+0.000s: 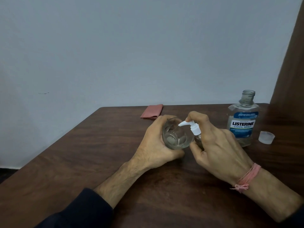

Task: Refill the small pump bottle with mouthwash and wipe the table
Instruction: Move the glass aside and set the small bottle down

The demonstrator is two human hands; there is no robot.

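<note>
Glass tilts in left hand; right hand clasps pump, forefinger on top: spray may miss.

A plain home room: a dark wooden counter against a bare pale wall, a mouthwash bottle standing on it.

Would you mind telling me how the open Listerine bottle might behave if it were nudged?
The Listerine bottle looks nearly empty, so probably light and easy to tip. Its cap lies beside it, so any remainder could spill.
</note>
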